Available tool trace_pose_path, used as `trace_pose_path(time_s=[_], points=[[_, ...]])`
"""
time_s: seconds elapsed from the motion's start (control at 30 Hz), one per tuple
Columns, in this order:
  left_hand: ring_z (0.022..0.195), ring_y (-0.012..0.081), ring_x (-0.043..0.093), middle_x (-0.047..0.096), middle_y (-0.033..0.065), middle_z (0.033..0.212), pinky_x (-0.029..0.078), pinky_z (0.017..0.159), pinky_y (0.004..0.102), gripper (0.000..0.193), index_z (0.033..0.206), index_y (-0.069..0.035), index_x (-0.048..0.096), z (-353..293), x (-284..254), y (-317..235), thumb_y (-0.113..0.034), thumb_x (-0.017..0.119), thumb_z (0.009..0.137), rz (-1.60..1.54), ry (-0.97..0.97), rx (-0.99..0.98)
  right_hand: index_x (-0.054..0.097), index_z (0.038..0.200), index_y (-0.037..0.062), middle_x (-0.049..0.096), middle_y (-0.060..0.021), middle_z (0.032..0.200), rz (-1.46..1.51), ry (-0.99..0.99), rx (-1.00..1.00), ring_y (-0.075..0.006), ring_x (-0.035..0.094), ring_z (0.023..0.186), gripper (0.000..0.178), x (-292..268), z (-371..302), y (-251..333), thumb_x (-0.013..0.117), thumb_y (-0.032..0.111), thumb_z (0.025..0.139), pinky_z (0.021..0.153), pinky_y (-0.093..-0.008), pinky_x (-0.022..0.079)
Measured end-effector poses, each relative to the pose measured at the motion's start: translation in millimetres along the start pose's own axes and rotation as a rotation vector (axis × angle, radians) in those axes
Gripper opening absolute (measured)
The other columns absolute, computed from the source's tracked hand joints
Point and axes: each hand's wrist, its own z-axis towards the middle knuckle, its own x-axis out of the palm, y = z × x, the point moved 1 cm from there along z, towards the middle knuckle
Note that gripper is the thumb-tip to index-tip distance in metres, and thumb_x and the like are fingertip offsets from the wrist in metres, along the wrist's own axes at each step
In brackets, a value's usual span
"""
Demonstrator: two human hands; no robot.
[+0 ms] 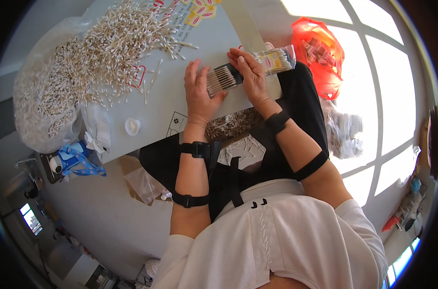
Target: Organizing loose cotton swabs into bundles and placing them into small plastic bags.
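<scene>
**Two hands on one row of swabs**

Hundreds of loose cotton swabs (pixel 108 53) lie heaped at the far left of the desk (pixel 156 108), spilling out of a clear bag (pixel 35 111). A small white cap (pixel 132 126) sits near the desk's front edge, well apart from my hands. Blue patterned ribbon (pixel 81 161) hangs off the left corner. An orange bag (pixel 320 53) of small packets rests on the floor to the right.

A printed sheet with red and yellow shapes (pixel 199 12) lies at the far edge.

My left hand (pixel 199 94) lies flat, fingers spread, beside the swab row (pixel 221 79). My right hand (pixel 250 74) presses down over a clear labelled packet (pixel 276 60), fingers curled loosely. Row and packet run left-right, tilted up toward the right.
</scene>
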Motion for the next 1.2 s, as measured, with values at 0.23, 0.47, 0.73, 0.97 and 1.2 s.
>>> trace_pose_path(time_s=[0.23, 0.47, 0.73, 0.97, 1.2], points=[[0.131, 0.0369, 0.038, 0.048, 0.0141, 0.135, 0.033, 0.109, 0.0477, 0.055, 0.117, -0.004, 0.059, 5.9, 0.7, 9.0, -0.009, 0.080, 0.067, 0.220, -0.061, 0.109, 0.059, 0.120, -0.0043, 0.064, -0.0115, 0.116, -0.157, -0.002, -0.109, -0.0171, 0.060, 0.110, 0.026, -1.6, -2.2, -2.1, 0.049, 0.012, 0.102, 0.096, -0.0278, 0.047], [0.109, 0.0298, 0.048, 0.055, 0.0059, 0.109, 0.039, 0.092, 0.0453, 0.031, 0.099, -0.013, 0.068, 78.4, -20.8, 20.9, -0.006, 0.075, 0.070, 0.567, -0.121, 0.138, 0.061, 0.114, -0.0016, 0.063, -0.0099, 0.116, -0.114, -0.017, -0.085, -0.0154, 0.059, 0.106, 0.021, -4.0, -0.8, -0.6, 0.051, 0.012, 0.102, 0.094, -0.0268, 0.048], [0.105, 0.0272, 0.048, 0.057, 0.0026, 0.100, 0.037, 0.089, 0.0436, 0.009, 0.078, -0.010, 0.065, 110.8, -10.6, 19.0, -0.007, 0.073, 0.072, 0.629, 0.070, 0.272, 0.061, 0.116, -0.0018, 0.063, -0.0086, 0.116, -0.120, -0.001, -0.074, -0.0149, 0.060, 0.104, 0.022, -0.7, -0.7, 0.5, 0.050, 0.013, 0.102, 0.093, -0.0265, 0.048], [0.106, 0.0286, 0.050, 0.058, 0.0071, 0.103, 0.041, 0.092, 0.0416, 0.010, 0.082, -0.007, 0.065, 57.5, 7.7, 6.5, -0.005, 0.071, 0.074, 0.340, 0.117, 0.098, 0.059, 0.119, -0.0024, 0.063, -0.0090, 0.116, -0.073, -0.020, -0.067, -0.0155, 0.059, 0.109, 0.025, 0.4, -2.2, 2.8, 0.050, 0.014, 0.103, 0.096, -0.0277, 0.046], [0.123, 0.0228, 0.050, 0.056, 0.0105, 0.128, 0.036, 0.108, 0.0356, 0.030, 0.126, -0.001, 0.055, 21.4, 17.1, 15.6, -0.016, 0.049, 0.100, -0.541, -0.311, -0.207, 0.058, 0.126, -0.0028, 0.056, -0.0115, 0.135, -0.253, -0.025, -0.168, -0.0173, 0.054, 0.121, 0.029, 13.9, -1.8, -8.4, 0.048, 0.013, 0.103, 0.105, -0.0290, 0.043]])
